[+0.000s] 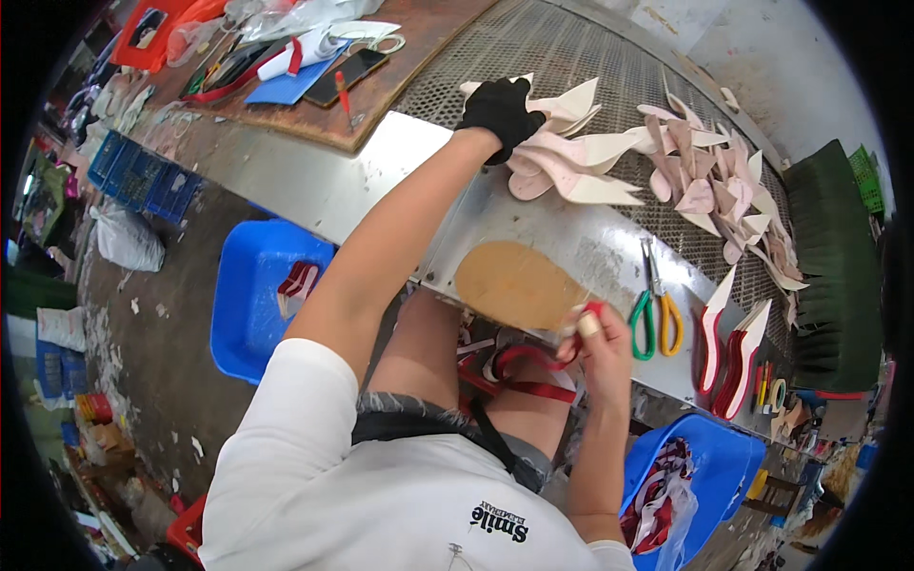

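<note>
My left hand (500,114), in a black glove, reaches far forward onto a stack of pale pink and white cut-out pieces (571,162). Its fingers curl over the near end of the stack, their tips partly hidden. My right hand (600,344) is bare and closed, pinching a red strip (533,357) that curves leftward over my lap. A pale cover wraps one of its digits. Just beyond it, a tan oval board (519,284) lies at the metal table's front edge. Scissors with green and yellow handles (655,309) rest right of the board.
Red-edged white pieces (741,366) lie at the table's right, near a large heap of pale pieces (714,181). Blue bins stand below, left (243,314) and right (705,476). A wooden board (381,105) at far left bears a phone (347,76). A dark brush-like strip (838,276) stands far right.
</note>
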A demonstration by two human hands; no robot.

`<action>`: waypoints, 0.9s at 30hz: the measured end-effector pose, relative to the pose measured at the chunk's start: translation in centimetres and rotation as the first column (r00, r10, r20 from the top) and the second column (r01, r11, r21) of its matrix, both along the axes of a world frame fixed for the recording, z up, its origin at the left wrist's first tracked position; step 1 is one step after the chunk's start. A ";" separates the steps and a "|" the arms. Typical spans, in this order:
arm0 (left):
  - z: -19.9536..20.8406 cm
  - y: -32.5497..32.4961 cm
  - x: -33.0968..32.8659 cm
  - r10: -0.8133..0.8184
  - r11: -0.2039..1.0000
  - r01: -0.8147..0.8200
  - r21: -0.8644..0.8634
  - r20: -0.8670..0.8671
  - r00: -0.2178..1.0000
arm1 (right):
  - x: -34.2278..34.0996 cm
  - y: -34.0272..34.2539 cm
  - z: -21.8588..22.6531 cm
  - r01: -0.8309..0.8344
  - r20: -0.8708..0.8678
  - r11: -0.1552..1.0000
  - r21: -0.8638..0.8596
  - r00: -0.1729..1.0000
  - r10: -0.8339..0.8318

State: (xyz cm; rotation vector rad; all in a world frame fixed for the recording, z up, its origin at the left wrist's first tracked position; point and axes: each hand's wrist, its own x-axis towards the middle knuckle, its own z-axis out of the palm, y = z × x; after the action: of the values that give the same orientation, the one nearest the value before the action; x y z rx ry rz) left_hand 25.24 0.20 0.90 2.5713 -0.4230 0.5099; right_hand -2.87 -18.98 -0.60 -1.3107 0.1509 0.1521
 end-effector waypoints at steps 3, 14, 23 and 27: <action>0.7 -2.0 2.5 0.001 0.976 0.061 0.209 -0.286 0.958 | -0.4 0.2 -0.7 -0.077 -0.038 0.995 -0.069 0.997 0.074; 3.6 0.2 -1.8 -0.055 0.995 0.037 -0.091 -0.203 0.978 | 1.5 1.4 -0.4 0.020 -0.048 0.999 -0.049 0.999 -0.022; 1.2 0.5 -5.9 -0.639 0.563 -0.056 -0.824 -0.478 0.603 | 7.3 3.9 2.5 0.099 0.131 0.986 -0.131 0.988 -0.082; 0.4 -0.6 -7.7 -0.526 0.693 0.060 -0.718 -0.448 0.723 | 9.7 4.6 1.2 0.137 0.023 0.979 0.151 0.990 -0.141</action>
State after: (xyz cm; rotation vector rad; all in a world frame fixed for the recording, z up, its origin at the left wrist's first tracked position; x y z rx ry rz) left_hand 17.54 -0.36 1.33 1.7407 -0.3395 -0.3160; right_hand 6.84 -14.38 0.65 -1.1491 0.1988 0.0219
